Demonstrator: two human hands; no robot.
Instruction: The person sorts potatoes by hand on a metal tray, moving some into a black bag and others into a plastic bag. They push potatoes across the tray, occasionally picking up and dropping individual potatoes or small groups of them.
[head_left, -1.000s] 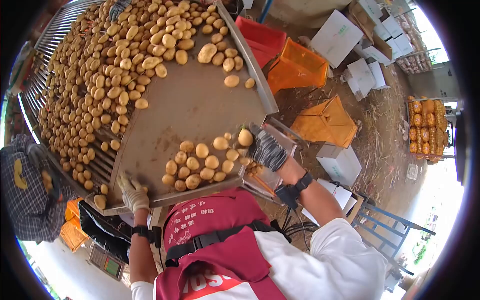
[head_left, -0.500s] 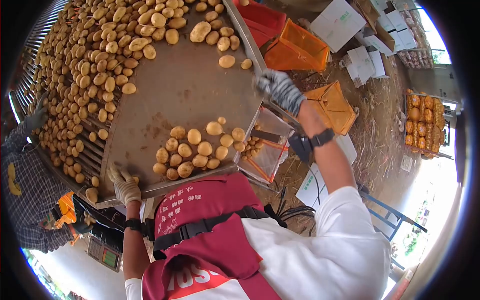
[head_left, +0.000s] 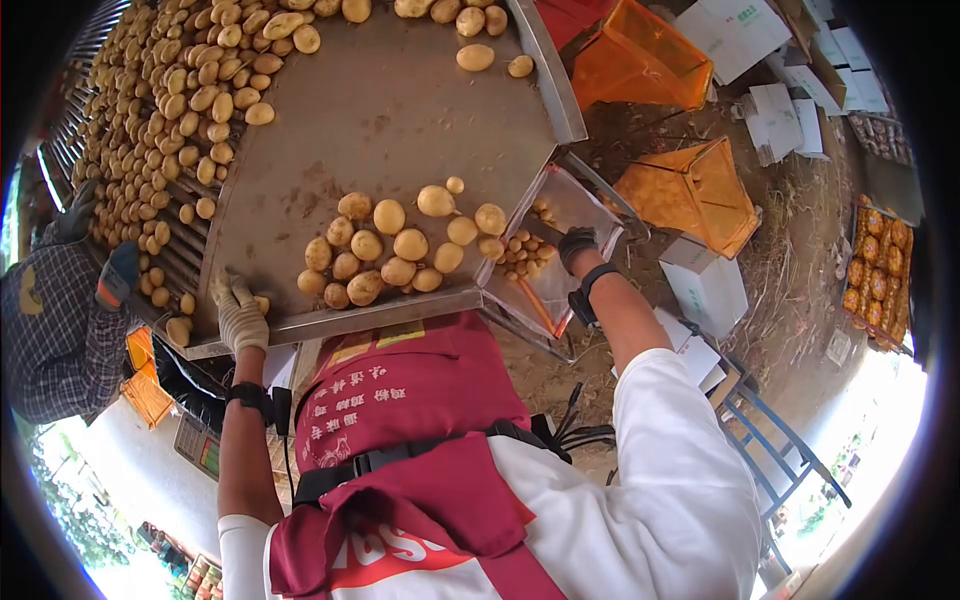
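Left hand (head_left: 240, 312): pale glove, fingers extended and apart, on the near rim of the metal surface (head_left: 400, 130); one potato (head_left: 262, 304) just beside it. Right hand (head_left: 577, 246): dark glove, over the clear plastic bag (head_left: 578, 200), near the small potatoes (head_left: 525, 256) inside; grip cannot be told. Potato cluster (head_left: 397, 271): on the surface, between the hands. Larger potato heap (head_left: 190, 110): beyond the left hand, partly on slats (head_left: 190, 232).

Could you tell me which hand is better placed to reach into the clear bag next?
Right, I'd judge: the right hand is right at the clear bag, while the left hand is at the metal table's near left corner.
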